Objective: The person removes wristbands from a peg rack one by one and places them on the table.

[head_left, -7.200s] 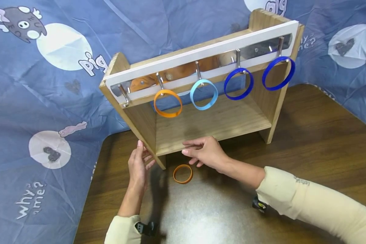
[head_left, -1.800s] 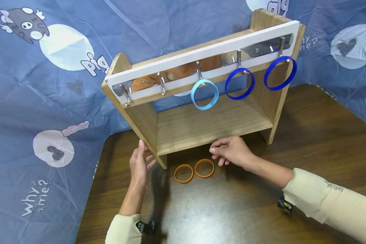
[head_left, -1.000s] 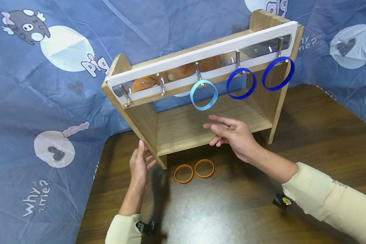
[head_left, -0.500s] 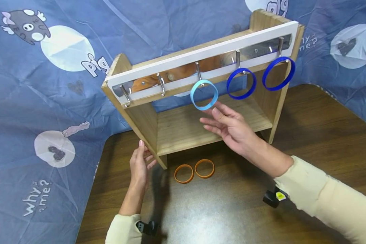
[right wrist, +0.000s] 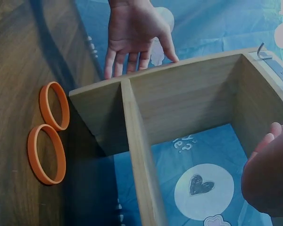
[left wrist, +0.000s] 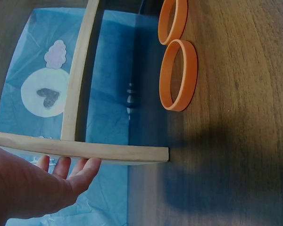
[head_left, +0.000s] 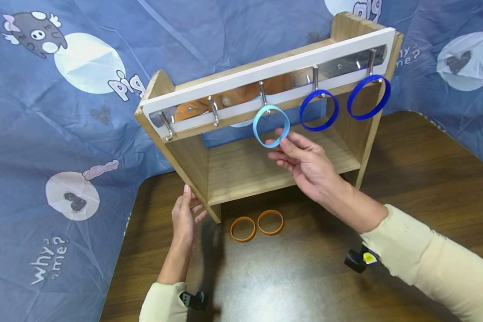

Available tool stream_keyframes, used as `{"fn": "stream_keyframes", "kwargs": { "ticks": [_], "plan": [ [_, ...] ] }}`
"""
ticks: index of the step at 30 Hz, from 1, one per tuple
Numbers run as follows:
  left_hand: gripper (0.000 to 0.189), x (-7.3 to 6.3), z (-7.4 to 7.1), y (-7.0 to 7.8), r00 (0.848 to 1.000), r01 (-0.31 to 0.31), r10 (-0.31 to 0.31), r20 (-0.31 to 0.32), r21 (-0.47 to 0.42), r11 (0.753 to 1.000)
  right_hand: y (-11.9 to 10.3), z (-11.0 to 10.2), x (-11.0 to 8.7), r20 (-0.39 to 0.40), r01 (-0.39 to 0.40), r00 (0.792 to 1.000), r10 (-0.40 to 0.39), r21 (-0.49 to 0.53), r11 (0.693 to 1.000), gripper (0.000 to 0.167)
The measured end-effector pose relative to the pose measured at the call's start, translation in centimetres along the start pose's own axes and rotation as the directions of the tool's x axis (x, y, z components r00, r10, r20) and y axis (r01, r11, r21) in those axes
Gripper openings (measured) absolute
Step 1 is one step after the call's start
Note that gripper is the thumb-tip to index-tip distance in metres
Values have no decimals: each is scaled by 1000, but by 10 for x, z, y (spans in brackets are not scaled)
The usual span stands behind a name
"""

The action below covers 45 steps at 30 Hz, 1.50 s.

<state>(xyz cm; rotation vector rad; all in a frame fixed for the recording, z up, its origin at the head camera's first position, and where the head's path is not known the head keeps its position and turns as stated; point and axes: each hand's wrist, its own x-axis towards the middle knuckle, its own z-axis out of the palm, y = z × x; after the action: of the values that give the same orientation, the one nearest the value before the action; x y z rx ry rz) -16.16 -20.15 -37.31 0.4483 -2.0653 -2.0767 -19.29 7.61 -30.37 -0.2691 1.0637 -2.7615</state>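
A wooden shelf unit (head_left: 241, 174) carries a row of metal hooks along its white top rail. From the middle hook (head_left: 262, 93) hangs a light blue wristband (head_left: 255, 127). My right hand (head_left: 311, 167) pinches that band's lower right edge between thumb and fingers; in the right wrist view the band is mostly cut off. My left hand (head_left: 183, 221) rests against the shelf's left side panel, its thumb near the front edge. In the left wrist view, its fingers (left wrist: 87, 174) touch the panel's outer face. Two orange wristbands (head_left: 243, 240) lie side by side on the table.
Two dark blue wristbands (head_left: 318, 129) hang on the two right-hand hooks. Two more hooks (head_left: 213, 111) are at the rail's left end. The brown table (head_left: 265, 277) extends in front, and a printed blue cloth (head_left: 116, 134) hangs behind the shelf.
An orange wristband has gone from its hook to the table beside the other. My right hand has since risen to the light blue wristband and taken hold of it. The left hand stays put.
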Motion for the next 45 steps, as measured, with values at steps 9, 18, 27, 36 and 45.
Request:
{"fn": "stream_keyframes", "kwargs": {
  "ticks": [9, 18, 27, 36, 45],
  "plan": [
    [49, 0, -1, 1, 1000, 5, -5, -7, 2, 1000, 1, 11, -9, 28, -9, 1000, 9, 19, 1000, 17],
    [50, 0, -1, 2, 1000, -5, 5, 0, 5, 1000, -9, 23, -20, 96, 58, 994, -60, 23, 998, 18],
    [52, -1, -1, 3, 1000, -6, 6, 14, 1, 1000, -10, 18, -26, 98, 78, 993, -72, -55, 995, 19],
    [50, -2, -1, 2, 1000, -3, 3, 12, -3, 1000, -9, 5, -32, 80, 47, 996, -33, -179, 983, 19],
    [49, -1, -1, 2, 1000, -2, 2, 7, -11, 1000, -4, -12, -38, 58, 25, 998, -9, -279, 960, 20]
  ]
}}
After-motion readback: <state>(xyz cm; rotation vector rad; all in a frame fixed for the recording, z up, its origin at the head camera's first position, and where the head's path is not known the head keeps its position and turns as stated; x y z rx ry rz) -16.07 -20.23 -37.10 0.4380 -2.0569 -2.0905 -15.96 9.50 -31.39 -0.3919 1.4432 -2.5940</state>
